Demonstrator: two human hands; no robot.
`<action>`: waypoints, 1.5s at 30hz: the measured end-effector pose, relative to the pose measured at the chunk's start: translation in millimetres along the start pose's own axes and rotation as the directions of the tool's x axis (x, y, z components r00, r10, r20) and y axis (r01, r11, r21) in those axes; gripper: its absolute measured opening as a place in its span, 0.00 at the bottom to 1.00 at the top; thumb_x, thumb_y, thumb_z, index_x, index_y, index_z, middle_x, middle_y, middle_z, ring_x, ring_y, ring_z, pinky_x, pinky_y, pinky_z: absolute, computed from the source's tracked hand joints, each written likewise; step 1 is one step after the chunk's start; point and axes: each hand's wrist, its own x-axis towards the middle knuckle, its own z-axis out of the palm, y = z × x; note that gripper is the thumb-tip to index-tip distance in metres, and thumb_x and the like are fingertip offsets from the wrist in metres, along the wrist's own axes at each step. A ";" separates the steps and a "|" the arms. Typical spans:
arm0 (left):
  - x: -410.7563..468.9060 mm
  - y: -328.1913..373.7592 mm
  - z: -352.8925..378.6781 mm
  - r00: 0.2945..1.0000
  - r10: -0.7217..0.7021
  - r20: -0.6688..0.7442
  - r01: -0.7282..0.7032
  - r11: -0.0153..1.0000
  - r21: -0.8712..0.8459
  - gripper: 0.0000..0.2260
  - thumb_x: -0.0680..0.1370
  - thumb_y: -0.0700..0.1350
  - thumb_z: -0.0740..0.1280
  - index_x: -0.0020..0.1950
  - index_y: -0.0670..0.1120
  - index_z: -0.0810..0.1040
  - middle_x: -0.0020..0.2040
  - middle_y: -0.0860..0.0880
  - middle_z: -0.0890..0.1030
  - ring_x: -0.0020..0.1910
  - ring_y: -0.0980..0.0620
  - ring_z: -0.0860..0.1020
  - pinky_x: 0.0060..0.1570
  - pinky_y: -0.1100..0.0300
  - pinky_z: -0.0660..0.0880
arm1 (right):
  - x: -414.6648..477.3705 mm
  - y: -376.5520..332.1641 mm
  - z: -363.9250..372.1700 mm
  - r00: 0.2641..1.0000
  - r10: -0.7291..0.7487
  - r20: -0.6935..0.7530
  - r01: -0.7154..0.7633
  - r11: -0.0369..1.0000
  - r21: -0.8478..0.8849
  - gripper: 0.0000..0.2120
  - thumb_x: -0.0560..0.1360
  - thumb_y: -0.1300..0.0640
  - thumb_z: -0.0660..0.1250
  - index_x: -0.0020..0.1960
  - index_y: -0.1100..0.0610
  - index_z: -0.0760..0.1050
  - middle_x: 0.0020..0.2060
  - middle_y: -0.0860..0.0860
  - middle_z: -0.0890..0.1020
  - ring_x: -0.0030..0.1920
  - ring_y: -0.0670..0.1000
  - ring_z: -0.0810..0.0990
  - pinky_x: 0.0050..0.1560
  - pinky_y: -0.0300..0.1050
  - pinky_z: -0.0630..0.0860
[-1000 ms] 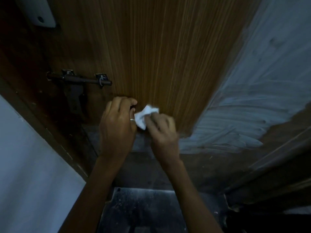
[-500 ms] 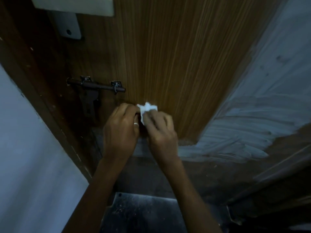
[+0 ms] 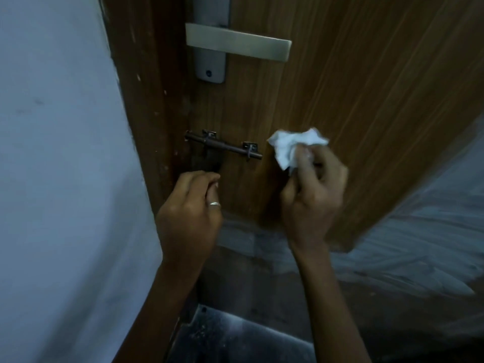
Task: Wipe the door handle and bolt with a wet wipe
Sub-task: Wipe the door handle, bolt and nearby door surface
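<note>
A silver lever door handle point(image 3: 238, 44) sits high on the brown wooden door point(image 3: 353, 100). Below it a dark sliding bolt point(image 3: 222, 146) runs across the door's left edge. My right hand point(image 3: 311, 197) is shut on a crumpled white wet wipe point(image 3: 293, 148), held just right of the bolt's end, apart from it. My left hand point(image 3: 191, 213), with a ring on one finger, hangs below the bolt with its fingers curled and nothing visible in them.
A pale wall point(image 3: 57, 166) fills the left side, next to the door frame point(image 3: 146, 113). Pale streaked floor point(image 3: 419, 244) lies at the right. A dark metal plate point(image 3: 235, 339) sits on the floor below my arms.
My hands have separated and risen in the view; the wipe stays in the right hand, now beside the bolt. The view has tilted up, bringing the whole lever handle into sight.
</note>
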 end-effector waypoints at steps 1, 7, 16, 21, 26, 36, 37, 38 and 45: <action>1.6 -3.2 -3.3 1.000 -0.021 -0.012 0.021 1.000 0.017 0.08 0.79 0.37 0.67 0.56 0.41 0.83 0.54 0.46 0.82 0.46 0.51 0.80 0.46 0.68 0.72 | -14.5 -4.9 7.1 0.998 -0.021 0.064 0.021 1.000 -0.001 0.14 0.76 0.72 0.66 0.59 0.63 0.82 0.56 0.61 0.81 0.55 0.61 0.77 0.56 0.42 0.72; 3.0 -18.0 -15.8 0.997 -0.071 -0.039 0.075 0.991 0.111 0.08 0.80 0.40 0.66 0.57 0.41 0.82 0.53 0.45 0.82 0.45 0.49 0.81 0.44 0.64 0.75 | -72.9 -24.6 41.1 0.909 -0.151 0.388 0.145 0.988 0.044 0.15 0.77 0.67 0.65 0.62 0.62 0.80 0.60 0.59 0.80 0.58 0.57 0.73 0.53 0.43 0.74; -1.9 -28.9 -19.0 0.995 -0.092 -0.042 0.097 0.986 0.135 0.08 0.80 0.40 0.66 0.56 0.42 0.82 0.53 0.45 0.83 0.45 0.49 0.82 0.45 0.67 0.72 | -99.0 -17.4 42.1 0.812 -0.232 0.535 0.211 0.972 0.101 0.15 0.79 0.59 0.65 0.62 0.64 0.79 0.60 0.58 0.78 0.57 0.55 0.74 0.52 0.44 0.76; -2.1 -34.2 -14.8 0.996 -0.077 -0.044 0.083 0.987 0.141 0.08 0.80 0.40 0.66 0.56 0.42 0.82 0.53 0.45 0.83 0.44 0.48 0.81 0.44 0.66 0.73 | -90.5 39.8 -18.1 0.911 0.004 0.412 0.009 1.000 -0.029 0.13 0.71 0.72 0.73 0.55 0.65 0.82 0.56 0.61 0.79 0.57 0.59 0.77 0.60 0.45 0.72; -0.5 -33.7 -9.1 0.997 -0.041 -0.066 0.050 0.989 0.143 0.07 0.80 0.39 0.66 0.55 0.42 0.83 0.52 0.45 0.83 0.44 0.48 0.81 0.42 0.64 0.74 | -91.2 67.2 -52.4 0.951 0.131 0.279 -0.087 0.982 -0.165 0.15 0.71 0.77 0.68 0.57 0.67 0.79 0.58 0.64 0.75 0.56 0.60 0.76 0.55 0.44 0.71; 0.5 -40.6 -8.4 0.997 0.024 -0.076 -0.011 0.985 0.173 0.08 0.80 0.38 0.65 0.53 0.42 0.84 0.50 0.46 0.84 0.42 0.49 0.82 0.40 0.62 0.76 | -108.6 -7.3 30.3 0.939 0.029 0.342 -0.038 0.999 0.019 0.13 0.75 0.69 0.66 0.58 0.64 0.82 0.55 0.62 0.79 0.54 0.59 0.77 0.54 0.46 0.75; 0.8 -40.7 -8.5 0.997 0.028 -0.077 -0.014 0.984 0.180 0.08 0.81 0.38 0.65 0.53 0.42 0.84 0.50 0.46 0.84 0.42 0.49 0.82 0.40 0.62 0.75 | -105.5 -22.1 42.4 0.933 0.015 0.358 -0.032 0.999 0.042 0.12 0.76 0.67 0.65 0.57 0.64 0.82 0.54 0.62 0.80 0.55 0.59 0.77 0.54 0.44 0.73; 1.0 -40.7 -8.7 0.996 0.034 -0.078 -0.019 0.982 0.189 0.09 0.81 0.39 0.64 0.52 0.42 0.84 0.50 0.45 0.84 0.43 0.49 0.82 0.41 0.63 0.75 | -102.4 -37.0 53.0 0.924 0.000 0.381 -0.027 0.997 0.066 0.12 0.78 0.63 0.63 0.57 0.63 0.82 0.55 0.62 0.80 0.55 0.58 0.77 0.54 0.41 0.71; 0.8 -42.5 -7.4 0.995 0.037 -0.094 -0.018 0.980 0.200 0.09 0.82 0.40 0.65 0.51 0.40 0.84 0.50 0.45 0.84 0.42 0.50 0.82 0.43 0.68 0.72 | -101.5 -81.7 91.6 0.897 -0.071 0.436 0.019 0.992 0.121 0.06 0.76 0.59 0.68 0.50 0.61 0.81 0.48 0.57 0.78 0.48 0.55 0.75 0.36 0.44 0.73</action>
